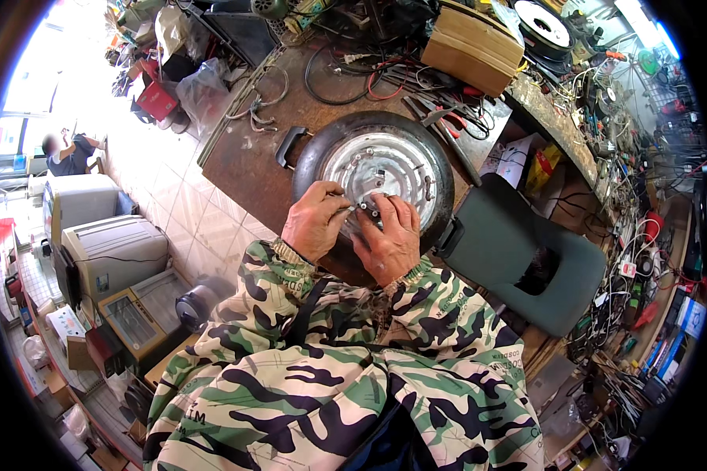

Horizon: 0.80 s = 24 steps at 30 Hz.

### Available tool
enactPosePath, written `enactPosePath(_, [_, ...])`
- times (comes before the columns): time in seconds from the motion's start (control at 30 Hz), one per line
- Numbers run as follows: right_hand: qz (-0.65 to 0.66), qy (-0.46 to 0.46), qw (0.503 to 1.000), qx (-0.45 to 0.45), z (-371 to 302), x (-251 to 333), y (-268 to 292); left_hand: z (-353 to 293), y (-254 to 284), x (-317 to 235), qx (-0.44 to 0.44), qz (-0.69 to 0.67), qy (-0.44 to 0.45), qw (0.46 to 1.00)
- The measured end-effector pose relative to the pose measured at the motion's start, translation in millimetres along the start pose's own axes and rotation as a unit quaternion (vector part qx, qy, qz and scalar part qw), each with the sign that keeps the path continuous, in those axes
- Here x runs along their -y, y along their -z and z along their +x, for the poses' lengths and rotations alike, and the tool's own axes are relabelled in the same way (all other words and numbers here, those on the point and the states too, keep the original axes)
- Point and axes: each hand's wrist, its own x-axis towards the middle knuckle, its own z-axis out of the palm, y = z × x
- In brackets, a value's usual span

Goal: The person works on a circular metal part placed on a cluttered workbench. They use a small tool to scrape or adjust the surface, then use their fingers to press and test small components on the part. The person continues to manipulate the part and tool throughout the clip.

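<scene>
A round electric pan (312, 161) lies upside down on the workbench, its dark rim around a silvery metal base (353, 161) with small posts and terminals. Black handles stick out from both sides. My left hand (314, 221) is at the near left of the base, thumb and fingertips pinched together over something too small to name. Close beside it, my right hand (393, 239) rests over the near part of the base. Its fingers are bent around the small terminals, and what they hold is hidden.
Pliers with red handles (450, 119), black cables (313, 78) and a cardboard box (473, 49) lie on the bench's far side. A dark grey-green moulded panel (518, 255) stands at my right. Printer-like machines (114, 251) are at the left, and a person (72, 155) sits farther off.
</scene>
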Motion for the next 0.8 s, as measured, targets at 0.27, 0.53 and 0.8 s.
enactPosePath(0.27, [0.068, -0.004, 0.997, -0.035, -4.3, -3.7, -1.2, -1.3, 3.4, 4.6, -0.006, 0.005, 0.005, 1.0])
enactPosePath(0.53, [0.043, -0.008, 0.999, -0.03, -1.1, 2.4, -1.2, -1.6, 3.7, 7.3, -0.002, 0.003, 0.0, 1.0])
enactPosePath(0.8, [0.003, -0.015, 1.0, 0.006, -0.5, 4.3, -0.8, -2.2, 2.9, 8.6, 0.002, -0.009, 0.005, 1.0])
